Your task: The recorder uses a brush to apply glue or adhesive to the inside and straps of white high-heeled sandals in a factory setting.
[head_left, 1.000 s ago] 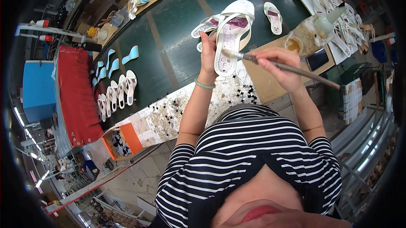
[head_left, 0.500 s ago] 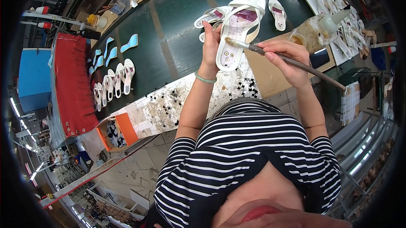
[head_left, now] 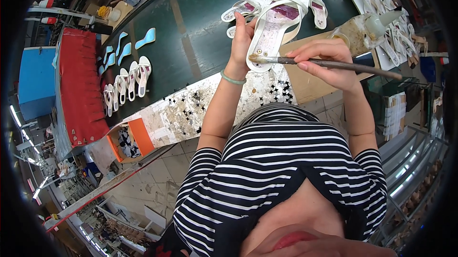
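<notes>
Left hand clamps the white sandal by its edge, fingers wrapped tight, footbed turned up toward the person and held above the dark green conveyor belt. Right hand pinches a long-handled brush between thumb and fingertips, handle running out to the right of the sandal, bristle tip touching the sandal's heel end. Judgement: this is a brushing-on step at the heel; doing it well means keeping the sandal steady in the left grip, working the tip with light strokes along the rim, and keeping the wet bristles off the straps. Just right of the sandal stands a stained glue bottle with a cone nozzle, near enough for a reload. Behind the sandal, more white sandals lie on the belt. Well to the left of it, a row of white sandals and several light-blue insoles sit on the belt beside a red cloth-covered bench. Below the sandal, the star-patterned, glue-spattered work board edges the belt. A green bangle rings the left wrist.
</notes>
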A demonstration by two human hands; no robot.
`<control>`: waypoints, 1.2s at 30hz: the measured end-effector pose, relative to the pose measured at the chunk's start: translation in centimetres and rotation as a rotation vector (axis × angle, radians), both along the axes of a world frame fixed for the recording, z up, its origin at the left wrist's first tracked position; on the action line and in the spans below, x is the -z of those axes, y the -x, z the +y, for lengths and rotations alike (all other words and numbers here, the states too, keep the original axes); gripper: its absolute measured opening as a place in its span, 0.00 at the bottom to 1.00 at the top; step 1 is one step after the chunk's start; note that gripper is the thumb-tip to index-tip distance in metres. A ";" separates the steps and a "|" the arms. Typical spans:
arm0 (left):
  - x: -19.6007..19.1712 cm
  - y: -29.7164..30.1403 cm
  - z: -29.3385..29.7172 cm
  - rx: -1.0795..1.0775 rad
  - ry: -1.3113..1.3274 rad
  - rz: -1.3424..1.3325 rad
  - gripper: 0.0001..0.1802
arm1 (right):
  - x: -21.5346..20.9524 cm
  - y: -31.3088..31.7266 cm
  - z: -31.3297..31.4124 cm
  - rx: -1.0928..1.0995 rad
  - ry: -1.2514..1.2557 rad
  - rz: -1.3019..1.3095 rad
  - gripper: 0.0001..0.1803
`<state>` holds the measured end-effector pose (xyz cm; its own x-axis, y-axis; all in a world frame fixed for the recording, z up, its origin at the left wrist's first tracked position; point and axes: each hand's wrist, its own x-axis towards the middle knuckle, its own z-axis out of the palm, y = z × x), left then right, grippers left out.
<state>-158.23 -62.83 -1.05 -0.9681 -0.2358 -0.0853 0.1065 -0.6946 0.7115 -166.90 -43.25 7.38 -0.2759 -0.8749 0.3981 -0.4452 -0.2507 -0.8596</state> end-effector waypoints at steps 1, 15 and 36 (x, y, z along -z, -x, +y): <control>-0.1 0.0 0.1 0.001 -0.022 -0.004 0.50 | -0.3 0.4 -0.3 -0.001 -0.002 -0.003 0.04; -0.7 -1.1 0.4 0.076 0.051 -0.040 0.52 | -4.2 4.5 -6.3 -0.475 -0.333 0.103 0.06; 0.2 -1.2 0.4 0.065 0.433 -0.087 0.41 | -8.6 3.7 -11.3 -0.763 -0.806 0.157 0.09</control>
